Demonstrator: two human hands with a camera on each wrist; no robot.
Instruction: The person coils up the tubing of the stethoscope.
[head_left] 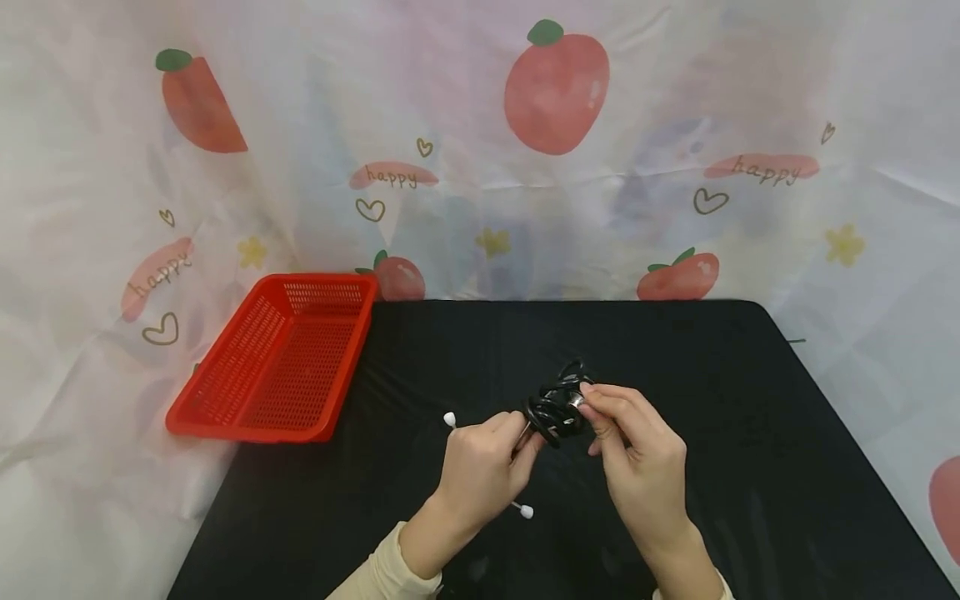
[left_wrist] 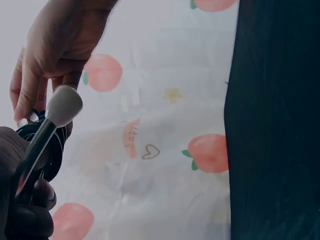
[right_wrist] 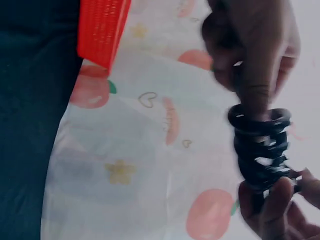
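Note:
A stethoscope with its black tubing (head_left: 553, 417) wound into a bundle is held up over the table between both hands. My left hand (head_left: 483, 467) grips it around the metal ear tubes. One white ear tip (head_left: 450, 419) pokes out beyond the knuckles and another ear tip (head_left: 527, 511) shows below the hand. With thumb and fingers, my right hand (head_left: 641, 454) pinches the silvery chest piece (head_left: 576, 400) at the bundle's far end. In the left wrist view an ear tip (left_wrist: 65, 106) looms large before the coils. Stacked loops of tubing (right_wrist: 260, 145) span both hands in the right wrist view.
A red plastic basket (head_left: 333, 367) with perforated walls stands at the table's left edge, with nothing in it. Black covering lies over the table (head_left: 720, 500). Behind it hangs a pale curtain (head_left: 465, 100) printed with fruit, hearts and "happy".

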